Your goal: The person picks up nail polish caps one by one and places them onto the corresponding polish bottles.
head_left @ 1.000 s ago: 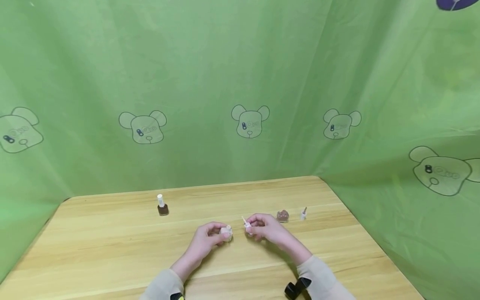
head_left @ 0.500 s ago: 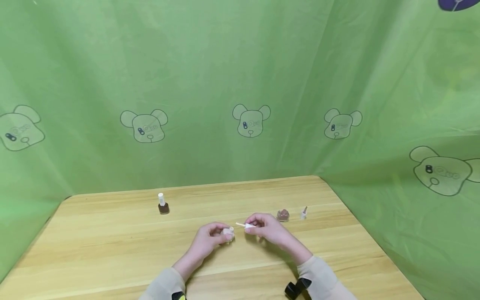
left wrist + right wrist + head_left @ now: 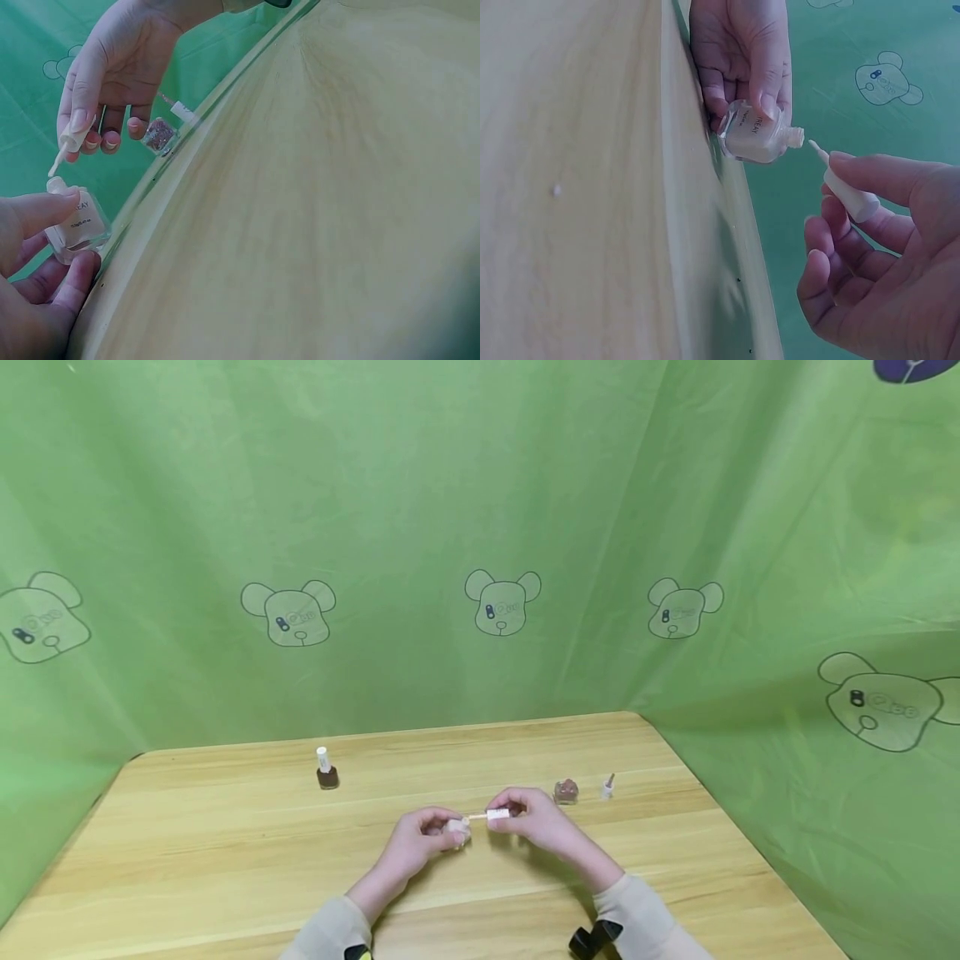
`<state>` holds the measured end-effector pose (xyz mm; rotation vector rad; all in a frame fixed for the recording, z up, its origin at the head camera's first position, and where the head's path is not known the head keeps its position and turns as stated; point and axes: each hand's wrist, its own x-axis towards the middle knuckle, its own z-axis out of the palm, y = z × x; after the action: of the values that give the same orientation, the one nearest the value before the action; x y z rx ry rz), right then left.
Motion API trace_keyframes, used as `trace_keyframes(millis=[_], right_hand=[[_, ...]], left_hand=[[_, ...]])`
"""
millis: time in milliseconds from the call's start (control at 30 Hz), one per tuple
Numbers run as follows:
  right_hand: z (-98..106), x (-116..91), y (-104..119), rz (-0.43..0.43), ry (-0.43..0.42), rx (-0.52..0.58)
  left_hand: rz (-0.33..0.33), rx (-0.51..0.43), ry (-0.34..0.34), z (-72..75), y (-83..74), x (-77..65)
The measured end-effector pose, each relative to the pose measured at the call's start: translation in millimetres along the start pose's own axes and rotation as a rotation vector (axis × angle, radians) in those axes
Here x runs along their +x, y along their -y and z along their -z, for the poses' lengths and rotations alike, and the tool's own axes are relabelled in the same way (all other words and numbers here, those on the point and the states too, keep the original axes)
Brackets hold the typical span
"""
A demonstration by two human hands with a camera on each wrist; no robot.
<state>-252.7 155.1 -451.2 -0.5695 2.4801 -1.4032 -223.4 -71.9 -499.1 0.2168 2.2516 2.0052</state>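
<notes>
My left hand (image 3: 412, 843) grips a glass nail polish bottle (image 3: 756, 135) with pale polish, thumb across its printed face. Its neck is uncapped and tilts toward my right hand (image 3: 536, 821). Between thumb and fingers of that hand I pinch a white nail polish cap (image 3: 851, 193), its pale brush (image 3: 57, 161) pointing at the bottle. In both wrist views the brush tip is right at the mouth of the neck. My other right fingers curl loosely below the cap in the right wrist view.
On the wooden table (image 3: 225, 860), a dark nail polish bottle (image 3: 327, 777) with a white cap stands back left. Beyond my right hand are an open pinkish-brown polish bottle (image 3: 566, 792) and its cap (image 3: 607, 788), brush up. A green curtain (image 3: 405, 527) surrounds the table.
My right hand has turned the cap from brush-up to level, so the brush points left at the bottle. The left hand has shifted slightly right, tilting the bottle's neck toward the brush.
</notes>
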Motion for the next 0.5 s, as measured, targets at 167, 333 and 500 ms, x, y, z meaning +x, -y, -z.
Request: trace_keyframes(millis=[167, 333, 500], right_hand=[[-1.4, -0.3, 1.9, 0.006, -0.012, -0.037], [-1.5, -1.3, 5.3, 0.033, -0.015, -0.051], [-1.7, -1.6, 6.5, 0.046, -0.012, -0.062]], left_hand=[[0.009, -0.003, 0.002, 0.0, 0.0, -0.1], [0.013, 0.006, -0.005, -1.0, 3.1, 1.8], [0.006, 0.024, -0.006, -2.1, 4.1, 2.3]])
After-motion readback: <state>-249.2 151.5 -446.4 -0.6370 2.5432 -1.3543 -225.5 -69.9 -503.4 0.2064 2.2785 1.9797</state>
